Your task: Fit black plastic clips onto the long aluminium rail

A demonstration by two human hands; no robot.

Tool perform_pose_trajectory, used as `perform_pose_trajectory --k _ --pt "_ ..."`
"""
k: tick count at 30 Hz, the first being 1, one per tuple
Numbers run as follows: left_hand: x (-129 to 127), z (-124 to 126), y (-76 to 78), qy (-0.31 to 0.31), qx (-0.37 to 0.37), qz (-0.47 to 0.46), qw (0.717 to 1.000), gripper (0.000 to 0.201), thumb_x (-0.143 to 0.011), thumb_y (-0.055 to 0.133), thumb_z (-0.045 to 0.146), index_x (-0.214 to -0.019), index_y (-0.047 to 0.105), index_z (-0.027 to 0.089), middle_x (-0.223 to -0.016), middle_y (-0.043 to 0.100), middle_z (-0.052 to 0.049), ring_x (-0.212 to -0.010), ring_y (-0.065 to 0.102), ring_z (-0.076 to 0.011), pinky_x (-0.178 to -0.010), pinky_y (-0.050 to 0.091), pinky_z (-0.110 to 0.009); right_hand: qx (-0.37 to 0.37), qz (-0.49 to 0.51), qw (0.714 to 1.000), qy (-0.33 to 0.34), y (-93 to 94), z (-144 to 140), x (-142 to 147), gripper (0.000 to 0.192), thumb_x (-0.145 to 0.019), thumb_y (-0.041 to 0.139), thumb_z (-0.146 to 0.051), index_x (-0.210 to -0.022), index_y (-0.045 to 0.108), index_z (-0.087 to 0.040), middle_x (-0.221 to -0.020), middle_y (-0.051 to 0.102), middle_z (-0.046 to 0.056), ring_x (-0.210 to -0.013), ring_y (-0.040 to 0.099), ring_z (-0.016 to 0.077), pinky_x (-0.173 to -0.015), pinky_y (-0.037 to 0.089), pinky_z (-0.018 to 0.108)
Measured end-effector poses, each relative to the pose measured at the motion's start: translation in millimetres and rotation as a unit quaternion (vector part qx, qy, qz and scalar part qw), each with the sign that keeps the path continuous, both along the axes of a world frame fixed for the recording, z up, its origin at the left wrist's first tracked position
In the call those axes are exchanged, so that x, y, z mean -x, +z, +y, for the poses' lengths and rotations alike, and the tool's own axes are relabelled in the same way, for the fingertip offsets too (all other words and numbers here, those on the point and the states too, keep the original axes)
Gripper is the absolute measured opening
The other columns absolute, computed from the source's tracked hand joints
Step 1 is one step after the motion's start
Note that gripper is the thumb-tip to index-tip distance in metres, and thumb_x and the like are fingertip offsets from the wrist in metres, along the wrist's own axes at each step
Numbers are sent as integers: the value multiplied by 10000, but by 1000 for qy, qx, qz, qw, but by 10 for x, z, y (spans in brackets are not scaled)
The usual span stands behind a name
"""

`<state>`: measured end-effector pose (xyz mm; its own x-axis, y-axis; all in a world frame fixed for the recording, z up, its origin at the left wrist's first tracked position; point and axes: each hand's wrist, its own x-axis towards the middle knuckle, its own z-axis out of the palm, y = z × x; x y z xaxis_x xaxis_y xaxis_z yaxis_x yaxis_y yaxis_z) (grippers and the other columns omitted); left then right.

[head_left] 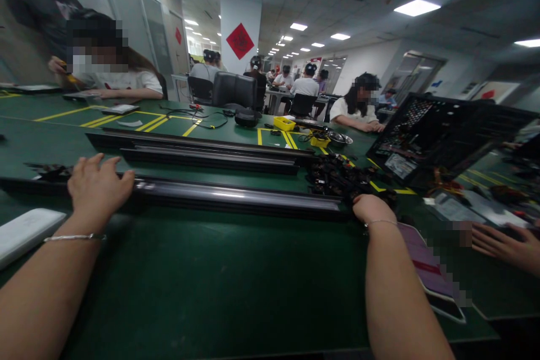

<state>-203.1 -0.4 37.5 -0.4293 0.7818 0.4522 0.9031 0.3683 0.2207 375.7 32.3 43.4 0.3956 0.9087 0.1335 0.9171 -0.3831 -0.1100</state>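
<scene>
A long black metal channel bar with a shiny inner face lies across the green table in front of me. My left hand rests over its left part, fingers spread. At the bar's far left end, beside that hand, are some thin dark pieces. My right hand is at the right end of the bar, next to a heap of small black parts. Its fingers are turned away and hidden, so what it grips cannot be seen. Two similar bars, one nearer and one farther, lie parallel behind.
A white slab-like object lies at the left, a purple-backed device beside my right forearm. An open black computer case stands at the right. Another person's hand is near it. Yellow trays and cables lie farther back.
</scene>
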Motion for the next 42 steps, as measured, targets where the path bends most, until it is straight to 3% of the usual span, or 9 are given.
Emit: perform_pose_trajectory --k 2,7,9,12,16,21,29,42 --pt "97 13 -42 4 36 -3 999 621 -810 390 456 -1275 429 47 -1374 369 -220 -1278 278 -377 -997 278 -515 -44 -9 999 -3 60 -8 150 344 -683 498 -162 -966 691 -197 -1041 631 143 -969 588 266 -839 443 365" --pt "112 13 -79 -15 80 -10 997 543 -800 404 391 -1231 480 68 -1318 458 -194 -1269 277 -376 -977 297 -527 -159 23 967 195 54 13 677 341 -799 405 -230 -1046 628 -154 -1131 593 95 -1079 506 201 -970 360 306" --pt "97 -12 -51 7 59 -16 998 542 -801 401 397 -1232 477 78 -1356 405 -198 -1272 267 -378 -974 289 -545 -161 35 953 255 -15 9 864 355 -818 408 -263 -1086 608 -145 -1171 574 93 -1110 482 196 -986 344 308" --pt "108 -53 6 64 33 -55 996 597 -784 422 417 -1270 428 70 -1378 348 -214 -1243 296 -395 -945 316 -547 -103 24 945 308 -97 -16 1037 358 -843 398 -289 -1103 612 -170 -1202 567 68 -1129 472 184 -992 331 299" --pt "183 -67 30 65 60 -91 992 631 -778 421 419 -1305 391 73 -1347 367 -233 -1187 360 -410 -913 342 -544 -29 7 952 304 -82 -47 1092 357 -866 350 -289 -1025 660 -209 -1118 626 28 -1076 513 174 -941 359 278" --pt "287 -30 -12 105 46 -121 986 619 -771 415 424 -1310 399 122 -1267 463 -202 -1102 455 -367 -864 375 -537 12 0 961 276 -25 -44 1096 367 -855 360 -304 -1073 647 -235 -1117 637 22 -1044 542 184 -887 391 281" --pt "333 -7 -12 107 70 -134 983 634 -749 406 505 -1290 439 177 -1239 490 -154 -1067 477 -346 -849 393 -520 12 -5 962 274 -24 -43 1119 380 -847 350 -305 -1069 651 -241 -1111 643 20 -1018 560 190 -862 403 282" --pt "198 -15 19 81 82 -111 987 608 -755 408 501 -1214 509 115 -1103 583 -165 -971 545 -308 -795 432 -434 5 -11 964 266 -38 -43 1117 385 -837 347 -288 -1055 660 -232 -1103 646 32 -1010 566 199 -857 410 293"
